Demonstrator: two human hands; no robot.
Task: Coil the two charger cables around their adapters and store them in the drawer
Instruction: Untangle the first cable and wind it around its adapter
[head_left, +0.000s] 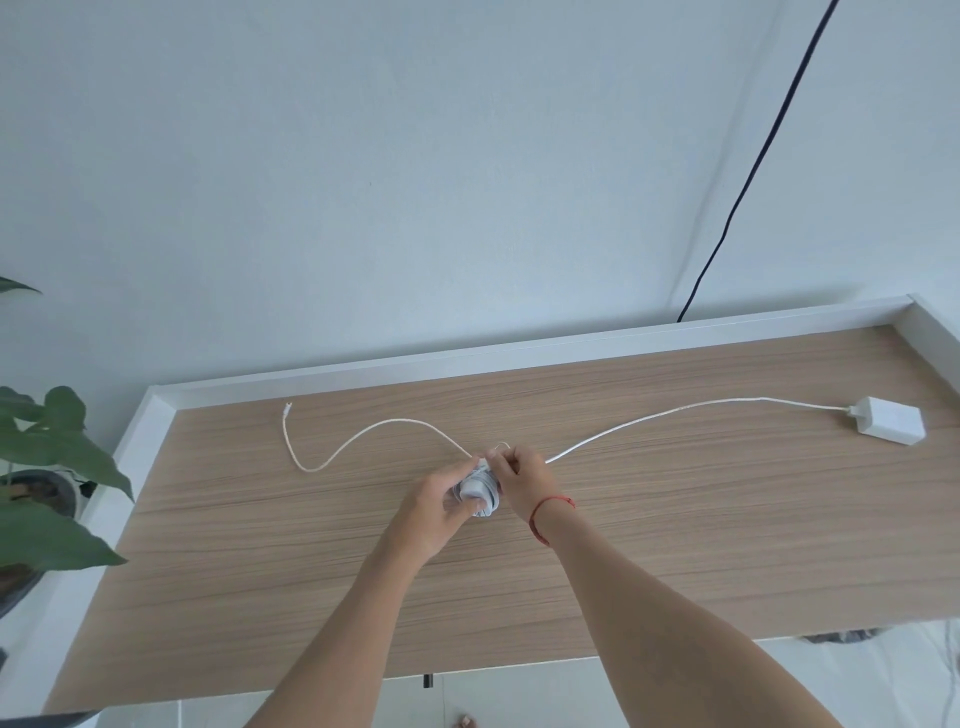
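We see a wooden surface (675, 545) with a white rim, and a leafy plant (57, 452) past its left edge. A loose white cable (405, 422) snakes across the surface from the second adapter (891, 427), which lies far right. At the centre, the left hand (439, 514) curls round the first adapter (474, 491), already wrapped in cable. The right hand (522, 478) pinches that cable's end just above it.
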